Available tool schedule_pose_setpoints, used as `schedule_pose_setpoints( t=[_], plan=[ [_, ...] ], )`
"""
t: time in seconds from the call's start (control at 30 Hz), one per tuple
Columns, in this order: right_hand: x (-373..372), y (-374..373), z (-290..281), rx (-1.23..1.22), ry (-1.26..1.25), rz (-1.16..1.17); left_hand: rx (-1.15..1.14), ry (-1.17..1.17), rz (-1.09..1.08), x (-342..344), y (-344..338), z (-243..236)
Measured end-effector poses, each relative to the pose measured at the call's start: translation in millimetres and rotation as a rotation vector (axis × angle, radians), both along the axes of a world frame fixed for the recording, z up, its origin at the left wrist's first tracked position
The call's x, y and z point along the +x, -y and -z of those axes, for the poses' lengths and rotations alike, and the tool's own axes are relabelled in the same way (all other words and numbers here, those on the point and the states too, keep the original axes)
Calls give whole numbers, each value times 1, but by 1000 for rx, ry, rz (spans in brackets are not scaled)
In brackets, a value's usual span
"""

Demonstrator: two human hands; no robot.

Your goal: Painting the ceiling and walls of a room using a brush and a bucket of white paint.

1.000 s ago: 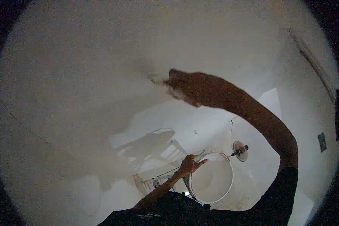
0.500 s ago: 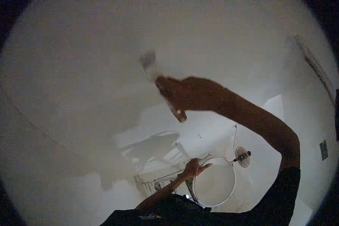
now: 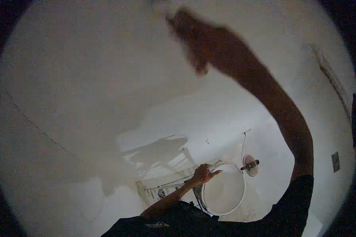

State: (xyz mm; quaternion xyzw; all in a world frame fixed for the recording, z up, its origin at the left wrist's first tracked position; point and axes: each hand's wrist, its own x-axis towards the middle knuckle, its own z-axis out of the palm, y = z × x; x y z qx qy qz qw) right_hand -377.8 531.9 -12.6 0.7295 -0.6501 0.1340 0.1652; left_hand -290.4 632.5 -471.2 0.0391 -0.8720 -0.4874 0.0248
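My right hand (image 3: pixel 197 41) is raised high against the pale plastered surface, closed around a paintbrush (image 3: pixel 160 6) that is blurred and partly cut off by the top edge. The thumb points down, away from the brush. Low in the picture, my left hand (image 3: pixel 202 174) grips the near-left rim of a round white bucket (image 3: pixel 244 189), fingers wrapped over the edge and thumb reaching inside. Pale, whitish contents or a pale inside show in the bucket, but which I cannot tell.
White ladder-like slats (image 3: pixel 150 192) stand left of the bucket. A round lamp-like disc (image 3: pixel 250 165) on a thin cord is just right of it. A dark wall plate (image 3: pixel 335 162) sits farther right. A thin crack (image 3: pixel 39 128) runs down the left side.
My right hand has swept upward with the paintbrush, carrying it to the top edge of the picture. My left hand keeps its hold on the bucket, almost unmoved.
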Motion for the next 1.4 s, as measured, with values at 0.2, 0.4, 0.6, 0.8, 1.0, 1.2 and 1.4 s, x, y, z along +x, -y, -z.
schedule_pose_setpoints(
  t=[0.2,0.4,0.6,0.8,1.0,1.2,1.4],
  plan=[
    [47,-9,40,493,362,253,-26,42,0,1,4,2],
    [10,13,-14,-232,-264,-189,-92,-48,-85,-1,-6,17],
    [55,14,-38,-544,-388,-42,-37,76,30,0,5,-1],
    [19,8,39,309,-48,111,-94,36,15,-7,-3,24],
    [19,-11,60,356,63,114,-35,68,9,2,5,-14],
    [42,-17,-31,78,274,425,-176,-287,-163,5,-3,21],
    [11,-31,61,372,-102,170,-62,95,-41,1,2,5]
  ],
)
